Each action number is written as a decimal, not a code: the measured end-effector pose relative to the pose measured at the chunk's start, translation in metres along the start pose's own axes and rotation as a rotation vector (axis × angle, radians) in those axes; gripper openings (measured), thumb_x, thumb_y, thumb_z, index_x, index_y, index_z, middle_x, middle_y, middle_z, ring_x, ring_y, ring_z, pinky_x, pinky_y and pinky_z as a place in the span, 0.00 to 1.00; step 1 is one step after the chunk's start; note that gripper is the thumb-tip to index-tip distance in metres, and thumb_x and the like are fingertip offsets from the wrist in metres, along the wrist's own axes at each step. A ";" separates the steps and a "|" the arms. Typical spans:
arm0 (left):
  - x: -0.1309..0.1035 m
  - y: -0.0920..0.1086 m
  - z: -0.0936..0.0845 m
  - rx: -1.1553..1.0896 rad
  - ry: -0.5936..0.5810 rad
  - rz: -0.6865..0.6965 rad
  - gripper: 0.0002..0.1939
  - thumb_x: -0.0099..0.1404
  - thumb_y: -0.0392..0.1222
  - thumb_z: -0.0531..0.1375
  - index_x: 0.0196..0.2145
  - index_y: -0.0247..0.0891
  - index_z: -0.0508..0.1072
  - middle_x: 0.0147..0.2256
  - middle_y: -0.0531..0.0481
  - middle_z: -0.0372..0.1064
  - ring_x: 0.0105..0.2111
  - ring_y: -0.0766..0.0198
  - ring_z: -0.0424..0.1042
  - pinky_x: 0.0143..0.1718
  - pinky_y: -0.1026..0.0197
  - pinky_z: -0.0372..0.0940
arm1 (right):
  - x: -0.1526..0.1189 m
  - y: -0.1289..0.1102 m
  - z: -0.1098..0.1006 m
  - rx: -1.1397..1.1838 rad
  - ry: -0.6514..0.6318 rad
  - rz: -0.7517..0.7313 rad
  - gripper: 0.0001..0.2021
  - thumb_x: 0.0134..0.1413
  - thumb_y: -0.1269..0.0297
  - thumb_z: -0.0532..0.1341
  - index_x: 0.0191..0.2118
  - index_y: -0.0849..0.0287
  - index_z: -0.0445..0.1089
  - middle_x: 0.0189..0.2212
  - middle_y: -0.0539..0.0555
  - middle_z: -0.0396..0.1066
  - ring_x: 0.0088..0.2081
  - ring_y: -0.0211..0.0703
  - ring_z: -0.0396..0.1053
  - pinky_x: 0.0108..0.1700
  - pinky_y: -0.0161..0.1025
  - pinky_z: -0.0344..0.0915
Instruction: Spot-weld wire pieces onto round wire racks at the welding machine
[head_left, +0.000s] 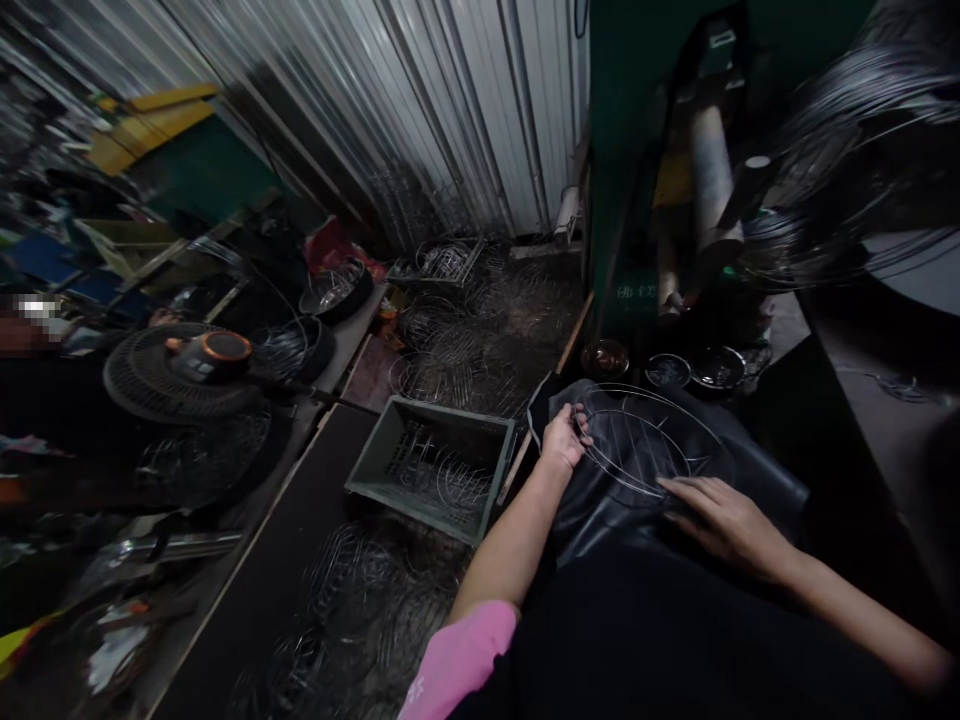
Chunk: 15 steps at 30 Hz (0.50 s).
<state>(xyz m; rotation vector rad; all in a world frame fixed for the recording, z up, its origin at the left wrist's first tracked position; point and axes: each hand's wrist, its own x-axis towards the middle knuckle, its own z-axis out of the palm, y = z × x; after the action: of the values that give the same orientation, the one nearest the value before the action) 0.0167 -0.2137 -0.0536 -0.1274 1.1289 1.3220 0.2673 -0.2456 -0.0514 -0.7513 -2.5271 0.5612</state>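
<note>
A round wire rack (637,440), with a double outer ring and thin cross wires, lies over dark sheeting (757,480) in front of me. My left hand (566,438) is closed on the rack's left rim, its fingers curled round the wire. On the near right side, my right hand (720,515) has its fingers stretched out, the fingertips at the rim. Its underside is dark and blurred, so the thumb is hard to make out.
A green plastic crate (431,515) with wire pieces stands left of my arm. Wire parts (465,350) pile up behind it. A fan (187,365) is at left, near a partly visible person (26,335). A machine (712,180) and wire coils (885,130) are at right.
</note>
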 end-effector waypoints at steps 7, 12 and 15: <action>-0.022 0.009 0.015 -0.117 -0.079 0.050 0.10 0.65 0.40 0.51 0.30 0.33 0.67 0.24 0.51 0.63 0.22 0.70 0.61 0.24 0.65 0.56 | 0.034 -0.008 -0.021 0.067 0.212 0.223 0.14 0.59 0.60 0.53 0.48 0.54 0.65 0.38 0.55 0.72 0.38 0.46 0.70 0.39 0.42 0.68; -0.034 -0.008 0.012 -0.076 -0.109 0.087 0.08 0.61 0.43 0.56 0.31 0.34 0.67 0.27 0.48 0.65 0.27 0.66 0.66 0.32 0.61 0.64 | 0.041 -0.003 -0.033 0.081 0.402 0.260 0.10 0.56 0.59 0.55 0.42 0.53 0.67 0.34 0.54 0.72 0.37 0.48 0.70 0.40 0.45 0.67; -0.043 -0.021 0.004 -0.036 -0.091 0.170 0.12 0.58 0.44 0.59 0.37 0.35 0.67 0.32 0.47 0.65 0.33 0.62 0.68 0.37 0.57 0.65 | 0.032 0.001 -0.029 0.176 0.467 0.287 0.08 0.54 0.57 0.57 0.38 0.53 0.68 0.33 0.54 0.71 0.36 0.49 0.70 0.41 0.46 0.67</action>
<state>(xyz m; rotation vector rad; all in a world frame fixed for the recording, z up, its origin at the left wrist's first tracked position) 0.0431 -0.2476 -0.0323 0.0026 1.0567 1.4843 0.2584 -0.2184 -0.0190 -1.0476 -1.9311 0.6087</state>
